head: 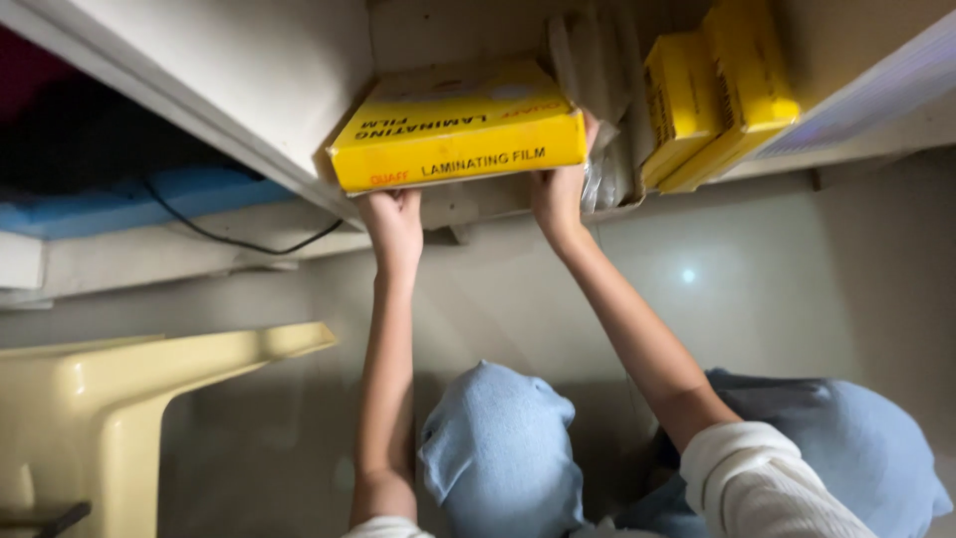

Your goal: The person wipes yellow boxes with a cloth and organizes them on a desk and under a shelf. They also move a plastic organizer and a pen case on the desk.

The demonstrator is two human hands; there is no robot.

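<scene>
My left hand (393, 224) grips near-left corner of flat yellow box (458, 128); my right hand (560, 189) clasps its right end. Box half inside shelf (299, 70) opening, two yellow boxes (712, 90) just beside, plastic wrap (597, 70) between.

Dim room, glossy grey floor (777, 289), white shelf unit (249, 70), cream plastic chair (119, 399)

**Surroundings Around the Low Shelf**

We are looking down at a white shelf unit (249, 80) standing over a pale glossy floor (777, 289). Two smaller yellow boxes (712, 90) are leaning upright in the right compartment, just beside crumpled clear plastic wrap (597, 80). A black cable (239, 239) is trailing across a blue item (119, 199) at left. A cream plastic stool (110, 399) is standing at lower left.
</scene>
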